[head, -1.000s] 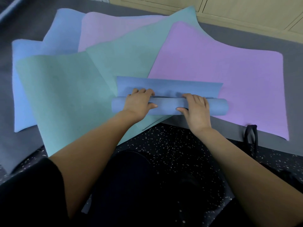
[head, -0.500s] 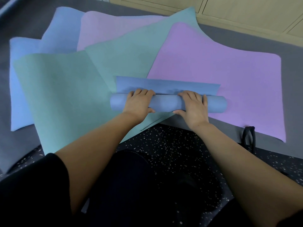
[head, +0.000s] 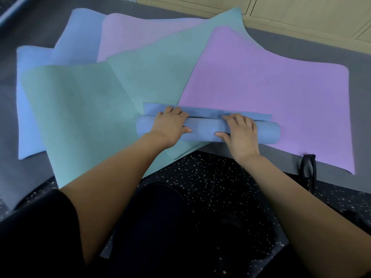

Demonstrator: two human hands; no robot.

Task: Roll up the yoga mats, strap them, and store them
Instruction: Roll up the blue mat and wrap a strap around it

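Observation:
A blue yoga mat (head: 206, 130) is almost fully rolled into a thick tube lying crosswise in front of me. A narrow flat strip of it (head: 208, 112) still shows beyond the roll. My left hand (head: 170, 125) presses over the left part of the roll, fingers curled across the top. My right hand (head: 242, 131) grips the right part the same way. Several flat mats lie fanned out underneath: a purple one (head: 271, 93) on the right, teal ones (head: 80, 109) in the middle and left, a lilac one (head: 136, 33) and a blue one (head: 26, 97) behind.
A black strap (head: 308, 171) lies on the floor at the purple mat's near right corner. Grey floor matting (head: 359, 101) surrounds the pile. Speckled black flooring (head: 210, 177) lies under my knees. Pale wooden cabinet fronts (head: 301, 15) run along the back.
Both hands have rolled the blue tube further away from me, so the flat strip beyond it has grown narrower. My fingers shifted over the top of the roll.

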